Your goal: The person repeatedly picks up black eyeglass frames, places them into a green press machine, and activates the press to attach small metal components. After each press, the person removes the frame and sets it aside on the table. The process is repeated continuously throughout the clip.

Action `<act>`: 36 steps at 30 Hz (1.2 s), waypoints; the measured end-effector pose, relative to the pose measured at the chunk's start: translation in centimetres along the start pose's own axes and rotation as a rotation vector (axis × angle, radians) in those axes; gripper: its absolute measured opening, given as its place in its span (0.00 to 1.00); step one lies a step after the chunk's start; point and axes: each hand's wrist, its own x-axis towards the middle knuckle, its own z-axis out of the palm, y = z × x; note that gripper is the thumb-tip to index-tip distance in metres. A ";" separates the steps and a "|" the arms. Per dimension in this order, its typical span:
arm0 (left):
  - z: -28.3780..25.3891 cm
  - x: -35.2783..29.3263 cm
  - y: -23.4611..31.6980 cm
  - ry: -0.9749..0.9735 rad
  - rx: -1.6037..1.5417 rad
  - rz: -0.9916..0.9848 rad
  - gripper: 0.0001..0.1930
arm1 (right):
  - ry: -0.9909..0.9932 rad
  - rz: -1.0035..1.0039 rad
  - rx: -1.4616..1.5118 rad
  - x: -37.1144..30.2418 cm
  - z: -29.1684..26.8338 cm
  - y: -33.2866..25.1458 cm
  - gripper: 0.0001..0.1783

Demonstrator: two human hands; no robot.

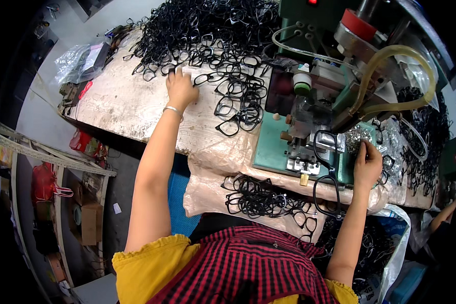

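Far left, grey floor and cluttered shelves; left hand (pixel 180 90) spreads open on the worn tabletop (pixel 121 101) touching the black frame heap (pixel 207 35). Right, the green machine (pixel 309 111) carries one black frame (pixel 327 172); right hand (pixel 367 164) pinches among small metal parts (pixel 357 136).

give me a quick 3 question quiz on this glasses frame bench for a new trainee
1. True or false: the left hand rests on the big pile of black frames at the far side of the worktable.
2. What is the right hand nearest to? A) a plastic bag B) the green machine C) a cardboard box
3. Fill in: a black frame hangs at the front of the machine, beside the ____ hand.

Key: 1 true, it lies at the pile's near edge. 2 B. 3 right.
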 end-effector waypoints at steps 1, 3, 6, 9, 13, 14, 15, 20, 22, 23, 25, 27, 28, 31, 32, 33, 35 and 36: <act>1.7 -0.3 0.3 -0.224 -0.188 -0.145 0.18 | -0.046 0.159 0.079 -0.3 0.0 0.7 0.11; 2.6 -1.8 0.8 -0.100 -0.289 -0.187 0.13 | 0.013 0.184 0.124 -1.0 -1.1 0.0 0.10; -0.2 -2.9 1.8 0.045 -0.523 -0.292 0.12 | 0.009 0.276 0.283 -2.2 -2.9 -0.2 0.09; -4.0 2.2 2.4 0.094 -0.576 -0.140 0.12 | -0.086 0.318 0.413 -1.2 -3.4 -0.2 0.11; -0.7 7.0 5.7 -0.168 -0.613 0.172 0.19 | -0.123 0.247 0.503 0.7 -0.4 -0.4 0.12; 0.1 6.3 7.8 -0.235 -0.578 0.208 0.19 | -0.123 0.289 0.510 0.4 0.3 1.0 0.12; -2.3 4.9 10.5 -0.463 -0.382 0.177 0.19 | -0.114 0.301 0.406 -0.2 0.0 1.4 0.12; -5.1 -0.6 8.2 -0.349 -0.376 0.082 0.29 | -0.090 0.300 0.262 -5.0 -5.3 2.0 0.11; -7.5 -0.7 7.1 -0.314 -0.492 0.106 0.34 | -0.139 0.269 0.404 -4.3 -6.7 -1.4 0.09; -8.5 -0.6 7.2 -0.310 -0.508 0.127 0.32 | -0.154 0.180 0.443 -3.1 -7.0 -4.1 0.08; -9.2 -0.6 7.5 -0.266 -0.558 0.167 0.25 | -0.173 0.112 0.522 -1.1 -6.1 -8.2 0.10; -10.2 -1.5 9.2 -0.153 -0.643 0.123 0.16 | -0.108 0.145 0.676 0.8 -3.6 -10.9 0.17; -10.9 -2.6 10.4 -0.081 -0.708 0.068 0.12 | -0.030 0.153 0.772 1.2 -1.9 -11.4 0.22; -10.9 -7.5 11.2 -0.121 -1.489 -0.270 0.06 | -0.109 0.252 0.961 1.0 -0.5 -13.4 0.26; -11.8 -8.8 11.5 -0.133 -1.648 -0.388 0.06 | -0.110 0.298 1.000 0.7 -0.9 -13.8 0.26; -12.7 -9.0 12.8 -0.070 -1.715 -0.363 0.06 | -0.140 0.291 1.024 0.7 -0.9 -13.4 0.27; -16.2 -8.3 14.8 0.020 -1.921 -0.228 0.07 | -0.149 0.334 1.083 0.7 -1.3 -13.3 0.30; -17.9 -7.7 15.5 0.166 -2.007 -0.074 0.09 | -0.161 0.337 1.114 0.8 -1.5 -13.5 0.30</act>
